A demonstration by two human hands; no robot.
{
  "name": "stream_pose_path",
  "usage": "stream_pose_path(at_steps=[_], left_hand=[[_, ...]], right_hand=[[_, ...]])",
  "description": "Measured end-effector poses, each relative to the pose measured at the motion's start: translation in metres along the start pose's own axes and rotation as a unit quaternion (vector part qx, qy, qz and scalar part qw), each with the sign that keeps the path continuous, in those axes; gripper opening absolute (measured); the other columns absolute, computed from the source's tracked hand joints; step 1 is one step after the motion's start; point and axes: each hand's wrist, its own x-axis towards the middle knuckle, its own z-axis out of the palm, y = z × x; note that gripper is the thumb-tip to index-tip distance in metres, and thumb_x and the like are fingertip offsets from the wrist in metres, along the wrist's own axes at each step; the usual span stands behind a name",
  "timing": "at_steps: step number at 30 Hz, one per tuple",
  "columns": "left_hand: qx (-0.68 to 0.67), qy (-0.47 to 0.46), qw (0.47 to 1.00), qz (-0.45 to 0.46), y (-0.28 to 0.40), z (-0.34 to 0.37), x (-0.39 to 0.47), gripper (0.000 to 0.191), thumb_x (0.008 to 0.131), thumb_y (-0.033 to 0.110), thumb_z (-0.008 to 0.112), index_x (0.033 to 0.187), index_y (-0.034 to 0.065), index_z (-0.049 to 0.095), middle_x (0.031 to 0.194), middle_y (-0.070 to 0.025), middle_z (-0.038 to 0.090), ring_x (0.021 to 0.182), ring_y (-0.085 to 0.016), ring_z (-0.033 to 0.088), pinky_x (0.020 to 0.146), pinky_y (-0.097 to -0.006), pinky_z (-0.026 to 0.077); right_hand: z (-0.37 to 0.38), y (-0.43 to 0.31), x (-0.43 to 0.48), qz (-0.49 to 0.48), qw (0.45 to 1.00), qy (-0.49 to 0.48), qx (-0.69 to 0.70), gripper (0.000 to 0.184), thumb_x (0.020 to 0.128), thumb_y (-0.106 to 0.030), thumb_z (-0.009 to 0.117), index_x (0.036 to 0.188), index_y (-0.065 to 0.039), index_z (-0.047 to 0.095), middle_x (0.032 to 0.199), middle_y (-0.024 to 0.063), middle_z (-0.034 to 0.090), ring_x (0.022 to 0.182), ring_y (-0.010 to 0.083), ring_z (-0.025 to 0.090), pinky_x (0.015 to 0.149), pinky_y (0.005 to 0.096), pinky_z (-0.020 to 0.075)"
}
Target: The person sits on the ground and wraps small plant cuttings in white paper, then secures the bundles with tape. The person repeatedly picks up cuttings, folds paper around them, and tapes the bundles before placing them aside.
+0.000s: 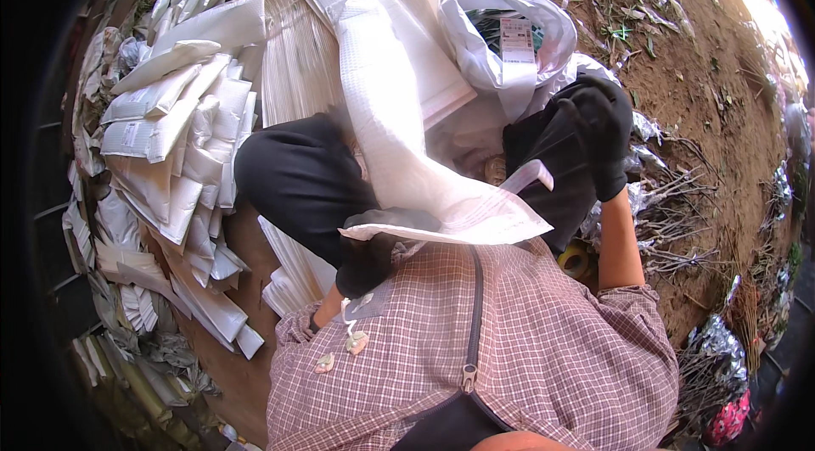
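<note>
A long white padded foam mailer point(395, 107) lies across the lap, its near edge bowed open and a peeled strip point(531, 176) curling at its right corner. My left hand point(375, 241), in a black glove, grips the near left edge of this mailer. Gloved in black too, my right hand point(592, 123) is raised over the right knee, away from the mailer; its fingers are blurred and partly bent, and whether they hold anything does not show. Just beyond it stands a white plastic bag point(468, 12) with a printed label point(517, 44) and green items inside.
Beyond the knees lie stacks of flat white mailers point(293, 56). Filled white packages point(191, 126) are heaped at left, with more mailers point(296, 266) beside the left thigh. Bare branches point(675, 196) with foil wrapping and a yellow tape roll point(573, 260) are at right on bare soil.
</note>
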Motion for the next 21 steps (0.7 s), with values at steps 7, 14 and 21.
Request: stream_pose_path(at_steps=[7, 14, 21], left_hand=[[0.513, -0.006, 0.853, -0.096, 0.011, -0.011, -0.019, 0.038, 0.106, 0.024, 0.038, 0.138, 0.0061, 0.045, 0.139, -0.0100, 0.050, 0.125, -0.021, 0.051, 0.110, -0.0367, 0.037], [0.197, 0.080, 0.977, -0.019, 0.009, -0.003, -0.003, 0.035, 0.100, 0.033, 0.049, 0.113, 0.0045, 0.063, 0.111, -0.0211, 0.065, 0.103, -0.036, 0.062, 0.097, -0.0464, 0.045], [0.603, 0.046, 0.790, -0.102, -0.014, -0.058, -0.052, 0.034, 0.089, 0.020, 0.063, 0.120, 0.0072, 0.058, 0.117, -0.0113, 0.060, 0.107, -0.031, 0.057, 0.095, -0.0399, 0.043]], right_hand=[[0.000, -0.043, 0.003, -0.240, 0.956, -0.166, -0.013, 0.066, 0.072, -0.015, 0.074, 0.134, -0.015, 0.053, 0.135, 0.0138, 0.050, 0.124, 0.0343, 0.049, 0.100, 0.0428, 0.0439], [-0.026, 0.009, 0.008, -0.077, 0.928, -0.256, -0.261, 0.064, 0.073, -0.021, 0.073, 0.134, -0.028, 0.055, 0.138, 0.0080, 0.048, 0.129, 0.0317, 0.045, 0.099, 0.0460, 0.0420], [0.012, -0.054, 0.011, -0.277, 0.933, -0.219, -0.068, 0.055, 0.076, -0.029, 0.070, 0.129, -0.027, 0.059, 0.145, 0.0054, 0.043, 0.136, 0.0316, 0.037, 0.107, 0.0457, 0.0360]])
